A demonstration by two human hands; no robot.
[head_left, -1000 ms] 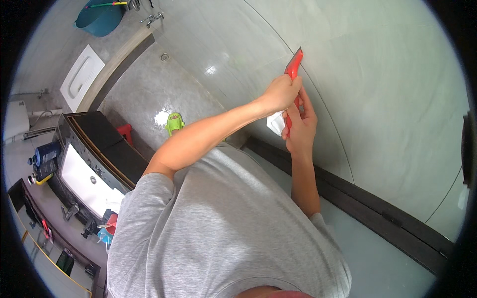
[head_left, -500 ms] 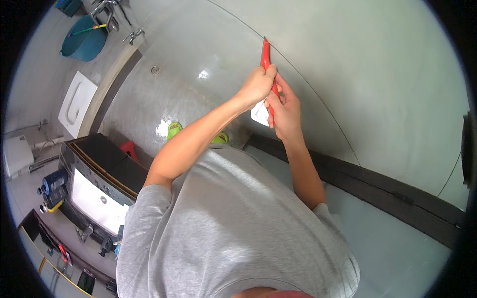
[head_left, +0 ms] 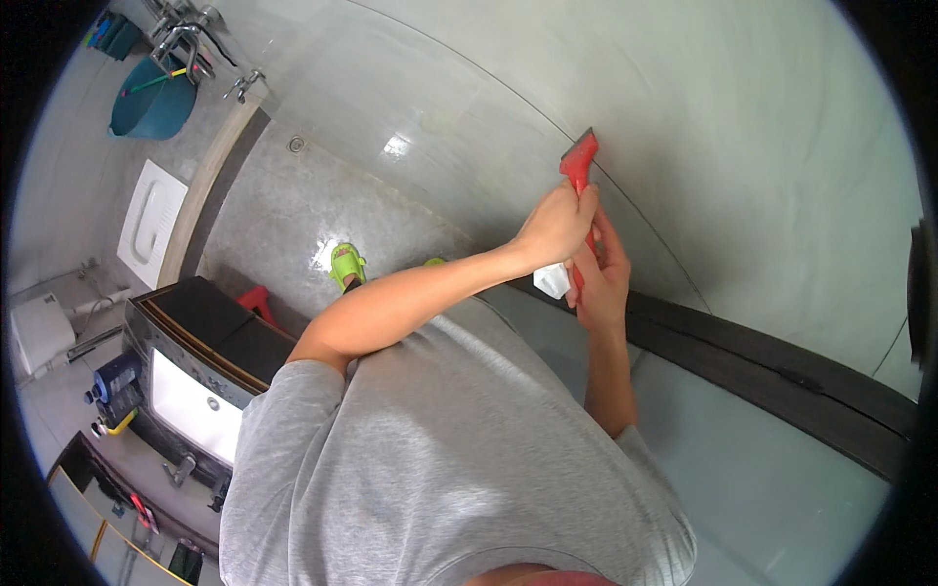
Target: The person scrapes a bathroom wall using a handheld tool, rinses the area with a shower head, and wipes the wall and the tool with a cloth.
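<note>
A red scraper [head_left: 579, 156] with a broad head and a dark blade edge is held out in front of me, close to the thin seam of the pale tiled wall [head_left: 723, 146]. My left hand [head_left: 557, 225] is closed around its handle just below the head. Lower on the same handle, my right hand [head_left: 606, 280] grips it, its fingers partly hidden behind the left hand. A white, folded piece that looks like tissue [head_left: 551, 281] sticks out beside the right hand. I cannot tell whether the blade touches the wall.
Along the wall's foot runs a dark door sill [head_left: 772, 376]. To the left are a washbasin [head_left: 191, 405] on a dark counter, a white squat toilet [head_left: 152, 225] on a raised step, and a teal bucket [head_left: 153, 103] under taps. Green slippers [head_left: 345, 262] show on the wet floor.
Both hands and the scraper have moved right and nearer to me. The scraper has turned, so its broad head now faces me, where before it showed edge-on.
</note>
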